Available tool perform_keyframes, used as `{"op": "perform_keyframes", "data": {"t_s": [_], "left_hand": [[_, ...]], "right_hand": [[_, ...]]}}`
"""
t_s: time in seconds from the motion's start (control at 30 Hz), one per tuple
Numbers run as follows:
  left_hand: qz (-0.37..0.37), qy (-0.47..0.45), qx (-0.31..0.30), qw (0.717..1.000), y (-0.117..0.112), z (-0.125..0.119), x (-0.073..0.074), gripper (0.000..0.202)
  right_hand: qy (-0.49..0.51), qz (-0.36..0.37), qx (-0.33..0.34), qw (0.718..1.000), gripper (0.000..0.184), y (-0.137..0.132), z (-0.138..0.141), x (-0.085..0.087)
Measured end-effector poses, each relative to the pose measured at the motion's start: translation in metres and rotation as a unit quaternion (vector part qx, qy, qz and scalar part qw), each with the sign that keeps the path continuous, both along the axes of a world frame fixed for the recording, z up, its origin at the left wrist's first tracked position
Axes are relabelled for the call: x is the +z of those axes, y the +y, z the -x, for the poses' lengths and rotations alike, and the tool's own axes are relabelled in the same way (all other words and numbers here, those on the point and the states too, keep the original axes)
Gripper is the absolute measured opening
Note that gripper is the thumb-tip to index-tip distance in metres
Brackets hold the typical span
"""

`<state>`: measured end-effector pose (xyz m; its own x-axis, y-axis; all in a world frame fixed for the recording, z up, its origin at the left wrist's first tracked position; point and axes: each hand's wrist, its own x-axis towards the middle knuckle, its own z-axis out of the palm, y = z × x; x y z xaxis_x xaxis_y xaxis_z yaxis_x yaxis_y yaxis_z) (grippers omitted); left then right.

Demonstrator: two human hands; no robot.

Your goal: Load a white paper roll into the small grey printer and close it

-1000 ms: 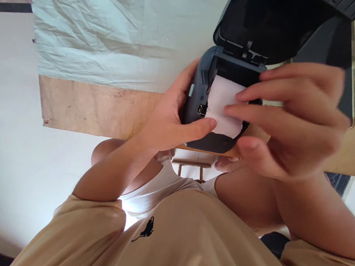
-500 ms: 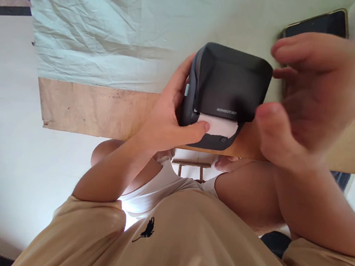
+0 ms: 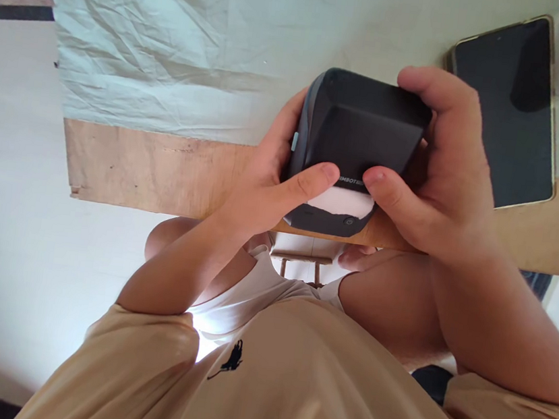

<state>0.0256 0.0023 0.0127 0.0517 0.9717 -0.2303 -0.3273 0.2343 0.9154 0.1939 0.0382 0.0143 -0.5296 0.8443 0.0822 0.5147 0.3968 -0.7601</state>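
A black label printer sits between my hands over the near edge of the table, its lid down. White label paper sticks out of the slot at its front, above a small power button. My left hand grips the printer's left side, thumb on the lid's front edge and fingers partly hidden behind. Around the right side wraps my right hand, its thumb pressing the lid's front edge beside the brand lettering and a finger at the far right corner.
To the right of my right hand lies a phone with a dark screen, in a clear case. A wrinkled pale cloth covers the table behind a bare wooden strip along the near edge. My legs are beneath it.
My right hand has moved left from beside the printer and taken hold of its right side. My left thumb has shifted from the paper up to the lid's edge. More of the phone shows.
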Motion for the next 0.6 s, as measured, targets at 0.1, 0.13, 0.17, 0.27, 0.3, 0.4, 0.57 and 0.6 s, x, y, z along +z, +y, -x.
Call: {"op": "perform_keyframes", "data": {"t_s": [0.1, 0.13, 0.17, 0.27, 0.3, 0.4, 0.57, 0.6], "left_hand": [[0.013, 0.003, -0.017, 1.000, 0.001, 0.004, 0.001, 0.049], [0.022, -0.001, -0.012, 1.000, 0.001, 0.004, 0.001, 0.045], [0.022, -0.008, -0.007, 1.000, 0.002, 0.004, 0.001, 0.043], [-0.027, -0.034, 0.009, 0.999, 0.002, 0.001, -0.003, 0.038], [-0.043, -0.038, 0.011, 0.998, 0.002, -0.001, -0.004, 0.036], [-0.068, -0.058, 0.018, 0.996, 0.004, -0.004, -0.003, 0.033], [-0.021, -0.107, 0.017, 0.994, 0.009, -0.006, 0.003, 0.037], [0.006, -0.112, 0.032, 0.993, 0.010, -0.006, 0.003, 0.038]], "right_hand": [[-0.041, -0.004, -0.005, 0.999, 0.065, 0.000, 0.001, 0.000], [-0.052, -0.007, -0.003, 0.999, 0.064, 0.000, 0.001, 0.000], [-0.058, -0.009, -0.001, 0.998, 0.064, -0.001, 0.002, 0.000], [-0.035, -0.056, 0.008, 0.998, 0.062, 0.000, 0.003, 0.000], [-0.014, -0.075, 0.013, 0.997, 0.061, 0.000, 0.004, -0.001], [0.038, -0.086, 0.028, 0.995, 0.058, 0.002, 0.005, -0.001], [0.013, -0.052, 0.008, 0.999, 0.056, 0.002, 0.007, -0.003], [0.009, -0.051, 0.004, 0.999, 0.055, 0.002, 0.007, -0.004]]}}
